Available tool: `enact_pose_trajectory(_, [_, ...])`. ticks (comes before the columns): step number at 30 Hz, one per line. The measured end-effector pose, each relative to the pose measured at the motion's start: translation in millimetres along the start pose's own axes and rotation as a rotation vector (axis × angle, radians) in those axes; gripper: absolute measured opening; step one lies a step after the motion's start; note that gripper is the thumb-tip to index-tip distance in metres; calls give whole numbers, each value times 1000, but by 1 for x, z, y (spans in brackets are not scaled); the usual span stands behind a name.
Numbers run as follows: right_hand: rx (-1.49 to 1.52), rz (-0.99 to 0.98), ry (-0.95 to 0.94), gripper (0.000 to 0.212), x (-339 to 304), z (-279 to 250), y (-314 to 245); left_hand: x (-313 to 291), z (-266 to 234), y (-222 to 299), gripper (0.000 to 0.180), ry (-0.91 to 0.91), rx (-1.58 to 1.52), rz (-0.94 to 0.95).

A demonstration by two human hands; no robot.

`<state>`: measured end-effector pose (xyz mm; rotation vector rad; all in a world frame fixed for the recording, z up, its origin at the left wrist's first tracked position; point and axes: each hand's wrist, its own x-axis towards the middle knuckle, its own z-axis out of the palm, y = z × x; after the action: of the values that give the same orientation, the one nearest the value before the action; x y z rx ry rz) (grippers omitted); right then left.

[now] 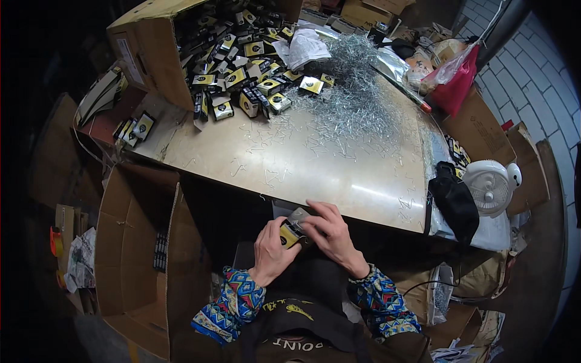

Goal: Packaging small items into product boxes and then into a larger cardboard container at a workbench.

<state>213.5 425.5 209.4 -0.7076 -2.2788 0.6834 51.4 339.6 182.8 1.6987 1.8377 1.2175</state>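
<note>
Sitting gripped in left hand: small black-and-yellow box. Right hand, fingers bent, at box's right end; can't tell from here if pinching.

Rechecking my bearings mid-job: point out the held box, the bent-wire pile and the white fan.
Held box (pixel 290 236): head view, on its yellow panel.
Bent-wire pile (pixel 358 94): head view, on its dense middle.
White fan (pixel 488 188): head view, on its round grille.

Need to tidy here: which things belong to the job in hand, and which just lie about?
Likely in the job: small box in left hand, right hand at it; similar boxes; wire pieces.
Likely lying about: white fan; black bag; pink bag.
</note>
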Motion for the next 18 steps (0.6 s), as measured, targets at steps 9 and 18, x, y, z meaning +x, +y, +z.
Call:
enact_pose_trajectory(9, [410, 260, -1, 41, 4, -5, -16, 4, -9, 0, 77, -50, -255, -217])
enact_pose_trajectory(18, [453, 476, 164, 15, 2, -4, -21, 5, -6, 0, 72, -70, -387, -219])
